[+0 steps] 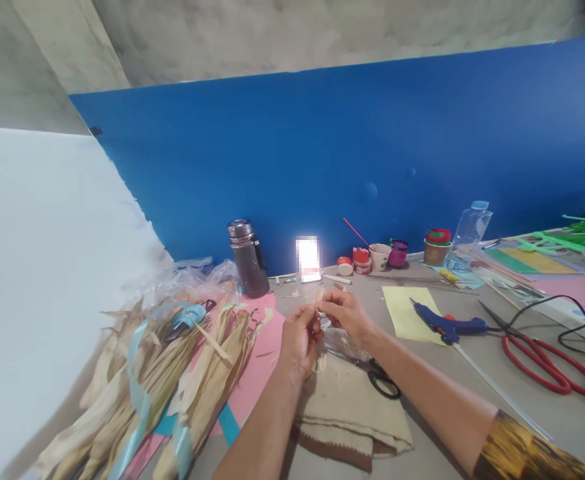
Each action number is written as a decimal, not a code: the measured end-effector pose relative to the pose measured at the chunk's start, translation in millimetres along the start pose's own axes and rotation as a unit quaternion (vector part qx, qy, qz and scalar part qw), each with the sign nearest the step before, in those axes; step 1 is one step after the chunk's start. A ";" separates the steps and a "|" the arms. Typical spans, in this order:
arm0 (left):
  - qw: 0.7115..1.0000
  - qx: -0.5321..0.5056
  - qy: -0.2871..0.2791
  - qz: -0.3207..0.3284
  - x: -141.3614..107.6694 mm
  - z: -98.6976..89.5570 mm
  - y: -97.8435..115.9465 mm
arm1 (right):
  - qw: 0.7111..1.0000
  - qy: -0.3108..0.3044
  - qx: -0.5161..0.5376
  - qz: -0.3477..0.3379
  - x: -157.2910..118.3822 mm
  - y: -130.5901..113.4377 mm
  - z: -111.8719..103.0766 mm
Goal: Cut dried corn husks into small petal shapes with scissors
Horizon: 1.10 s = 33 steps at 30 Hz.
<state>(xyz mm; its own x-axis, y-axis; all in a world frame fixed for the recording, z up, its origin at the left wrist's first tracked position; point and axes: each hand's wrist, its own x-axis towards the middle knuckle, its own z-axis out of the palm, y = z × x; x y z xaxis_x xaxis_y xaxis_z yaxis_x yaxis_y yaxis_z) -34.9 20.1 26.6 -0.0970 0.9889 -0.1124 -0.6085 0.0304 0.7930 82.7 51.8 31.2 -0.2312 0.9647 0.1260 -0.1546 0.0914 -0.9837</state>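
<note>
My left hand (300, 337) and my right hand (346, 317) meet above the middle of the table. Fingers of both are pinched on a small pale strip of corn husk (319, 298), mostly hidden by the fingertips. Below them lies a folded beige cloth (352, 410). Black-handled scissors (383, 385) rest on its upper part, partly behind my right forearm. Beside the scissors is a crumpled piece of clear plastic (345, 343). Dried corn husks (212, 393) lie in bundles to the left, with a light blue ribbon (140, 380) across them.
A dark thermos (249, 260) stands behind the husks, near a lit phone screen (308, 257). Paint pots (362, 261) and a paper cup (380, 257) line the blue wall. On the right are a blue glue gun (447, 325), its cable, and large red-handled scissors (547, 363).
</note>
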 end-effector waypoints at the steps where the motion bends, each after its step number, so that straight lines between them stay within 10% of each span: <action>1: 1.000 -0.001 -0.003 0.000 -0.5 0.5 0.1 | 1.000 0.000 0.004 -0.001 -0.1 0.2 0.2; 33: 0.999 0.006 0.035 0.023 1.0 -0.4 -0.6 | 1.000 0.016 0.009 -0.004 -1.2 -0.9 1.2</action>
<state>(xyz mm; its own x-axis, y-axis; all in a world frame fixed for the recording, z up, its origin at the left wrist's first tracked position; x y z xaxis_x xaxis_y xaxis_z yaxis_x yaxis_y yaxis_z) -34.9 21.0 25.8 -0.1795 0.9768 -0.1168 -0.5934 -0.0128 0.8048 82.0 50.3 32.1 -0.1982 0.9716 0.1292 -0.1739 0.0948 -0.9802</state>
